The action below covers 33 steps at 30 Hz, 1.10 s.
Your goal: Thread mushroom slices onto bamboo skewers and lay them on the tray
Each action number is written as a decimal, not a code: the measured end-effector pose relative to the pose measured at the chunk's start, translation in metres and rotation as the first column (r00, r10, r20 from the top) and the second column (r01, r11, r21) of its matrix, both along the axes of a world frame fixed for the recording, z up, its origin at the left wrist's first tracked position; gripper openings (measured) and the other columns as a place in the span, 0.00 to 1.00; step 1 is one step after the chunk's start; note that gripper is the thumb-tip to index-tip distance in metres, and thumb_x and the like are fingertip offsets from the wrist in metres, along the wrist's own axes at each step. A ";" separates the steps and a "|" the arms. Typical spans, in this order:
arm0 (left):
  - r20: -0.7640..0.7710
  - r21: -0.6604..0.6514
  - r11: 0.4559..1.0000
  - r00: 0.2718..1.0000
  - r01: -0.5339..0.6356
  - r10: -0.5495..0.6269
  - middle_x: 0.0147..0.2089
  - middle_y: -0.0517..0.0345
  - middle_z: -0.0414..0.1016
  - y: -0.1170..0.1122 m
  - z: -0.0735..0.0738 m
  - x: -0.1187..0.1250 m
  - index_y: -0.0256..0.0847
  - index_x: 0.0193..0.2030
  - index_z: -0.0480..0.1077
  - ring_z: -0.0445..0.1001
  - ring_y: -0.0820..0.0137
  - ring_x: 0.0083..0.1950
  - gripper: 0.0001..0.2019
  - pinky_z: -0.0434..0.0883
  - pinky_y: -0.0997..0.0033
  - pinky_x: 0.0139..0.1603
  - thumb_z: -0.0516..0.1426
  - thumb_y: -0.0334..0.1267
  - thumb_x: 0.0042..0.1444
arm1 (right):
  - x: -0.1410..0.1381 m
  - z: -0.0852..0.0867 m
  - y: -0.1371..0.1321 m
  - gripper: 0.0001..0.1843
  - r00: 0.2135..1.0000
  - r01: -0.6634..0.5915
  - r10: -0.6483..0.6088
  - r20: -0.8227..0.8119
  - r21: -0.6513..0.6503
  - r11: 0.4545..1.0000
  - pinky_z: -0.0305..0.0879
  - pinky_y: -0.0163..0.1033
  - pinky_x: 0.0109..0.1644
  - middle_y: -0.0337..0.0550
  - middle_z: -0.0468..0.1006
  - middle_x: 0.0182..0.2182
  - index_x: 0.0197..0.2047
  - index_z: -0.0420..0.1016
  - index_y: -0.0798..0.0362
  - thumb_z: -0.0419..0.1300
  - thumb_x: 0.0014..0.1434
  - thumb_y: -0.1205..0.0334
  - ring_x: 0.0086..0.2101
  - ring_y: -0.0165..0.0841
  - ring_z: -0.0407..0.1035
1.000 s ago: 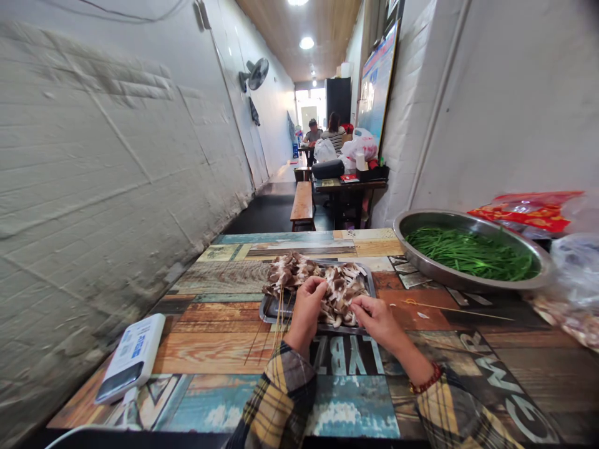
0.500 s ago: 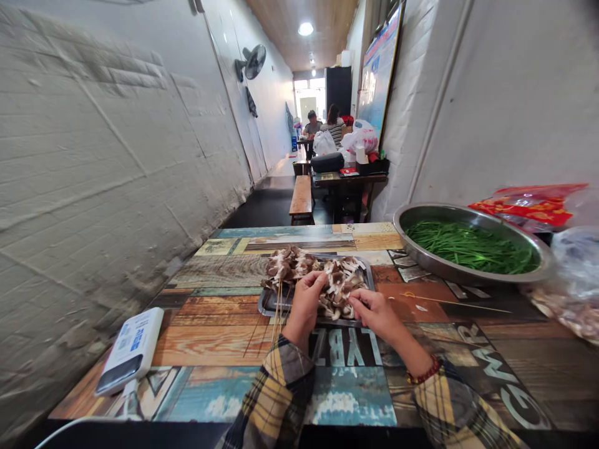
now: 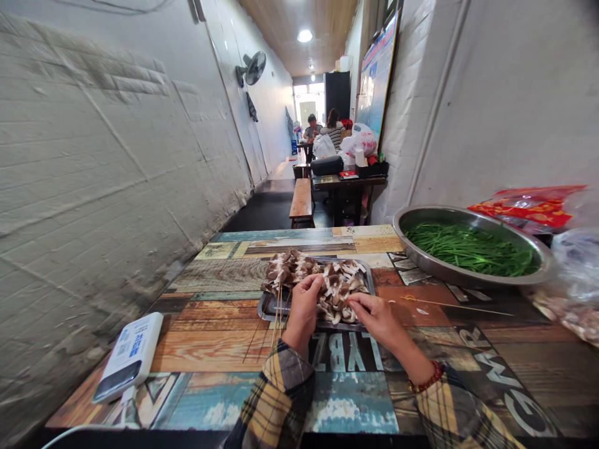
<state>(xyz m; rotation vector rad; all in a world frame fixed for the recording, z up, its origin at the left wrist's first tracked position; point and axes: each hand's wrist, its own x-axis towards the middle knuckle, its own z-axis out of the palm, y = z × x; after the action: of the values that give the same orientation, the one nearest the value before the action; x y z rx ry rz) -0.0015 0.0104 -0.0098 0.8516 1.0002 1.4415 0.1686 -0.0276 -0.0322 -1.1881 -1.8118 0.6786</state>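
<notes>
A metal tray [image 3: 266, 310] holds grey-brown oyster mushrooms. On its left side lie mushrooms threaded on bamboo skewers [image 3: 277, 312], whose bare ends stick out over the near edge. Loose oyster mushrooms [image 3: 334, 310] fill the right side. Above the tray my left hand [image 3: 304, 305] is closed, thumb and forefinger pinched at a mushroom piece [image 3: 344, 288] that spans toward my other hand. My right hand [image 3: 372, 313] pinches at the right edge of that piece. The fingertips partly hide what they grip.
To the right stands a steel basin [image 3: 472, 274] of green chives [image 3: 472, 246], with plastic bags [image 3: 578, 262] beside it. A single skewer [image 3: 461, 305] lies on the table. A white power bank [image 3: 128, 355] with a cable sits left. People [image 3: 332, 131] sit far behind.
Both hands stay nearly in place over the tray, still pinching. The view has tilted slightly, so the table appears a little lower.
</notes>
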 end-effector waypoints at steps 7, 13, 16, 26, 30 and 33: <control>-0.010 0.031 1.000 1.000 0.004 -0.004 0.25 0.61 0.71 0.000 -0.006 0.002 0.36 0.28 0.76 0.65 0.76 0.27 0.12 0.61 0.76 0.30 0.66 0.43 0.41 | -0.005 0.000 -0.002 0.16 0.999 0.030 -0.034 0.038 0.097 0.995 0.62 0.35 0.34 0.43 0.78 0.28 0.33 0.75 0.53 0.49 0.65 0.59 0.30 0.35 0.72; -0.004 0.042 0.999 1.000 0.005 -0.004 0.27 0.61 0.73 0.000 -0.008 0.003 0.37 0.29 0.77 0.65 0.76 0.29 0.10 0.62 0.76 0.33 0.66 0.42 0.42 | -0.006 0.000 -0.004 0.16 0.997 0.043 -0.052 0.065 0.132 0.990 0.62 0.34 0.33 0.43 0.77 0.27 0.31 0.74 0.52 0.49 0.65 0.61 0.29 0.34 0.72; 0.004 0.041 0.999 1.000 0.007 -0.007 0.26 0.62 0.73 -0.001 -0.005 0.003 0.37 0.28 0.77 0.65 0.76 0.29 0.10 0.61 0.76 0.33 0.66 0.42 0.42 | -0.006 -0.002 -0.003 0.17 0.995 0.045 -0.057 0.077 0.146 0.988 0.62 0.34 0.33 0.44 0.78 0.27 0.31 0.74 0.52 0.48 0.65 0.59 0.29 0.35 0.72; 0.006 0.023 1.000 1.000 0.010 -0.010 0.23 0.63 0.68 -0.007 0.001 0.010 0.36 0.23 0.73 0.62 0.77 0.26 0.10 0.59 0.77 0.29 0.66 0.41 0.40 | -0.009 -0.001 -0.005 0.16 0.993 0.060 -0.076 0.095 0.164 0.985 0.63 0.35 0.35 0.45 0.79 0.29 0.32 0.74 0.52 0.47 0.65 0.60 0.31 0.35 0.73; 0.054 0.011 1.000 0.998 0.011 -0.012 0.26 0.61 0.71 -0.008 0.005 0.011 0.36 0.27 0.75 0.65 0.76 0.28 0.13 0.61 0.77 0.30 0.67 0.43 0.39 | -0.009 0.002 -0.005 0.16 0.995 0.061 -0.071 0.066 0.136 0.989 0.62 0.35 0.34 0.43 0.78 0.27 0.32 0.74 0.52 0.48 0.65 0.59 0.30 0.34 0.72; 0.136 0.010 0.995 0.986 0.095 -0.095 0.34 0.57 0.75 -0.007 0.008 0.008 0.38 0.39 0.76 0.69 0.75 0.32 0.19 0.65 0.77 0.33 0.67 0.45 0.41 | -0.006 0.005 -0.003 0.17 0.991 0.132 -0.134 0.009 0.113 0.985 0.61 0.34 0.32 0.40 0.75 0.23 0.30 0.73 0.52 0.48 0.64 0.56 0.27 0.33 0.70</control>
<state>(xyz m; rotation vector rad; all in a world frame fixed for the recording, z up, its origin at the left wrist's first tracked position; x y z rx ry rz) 0.0069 0.0034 -0.0021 0.7823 0.8436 1.4012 0.1621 -0.0304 -0.0275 -1.2307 -1.7430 0.4857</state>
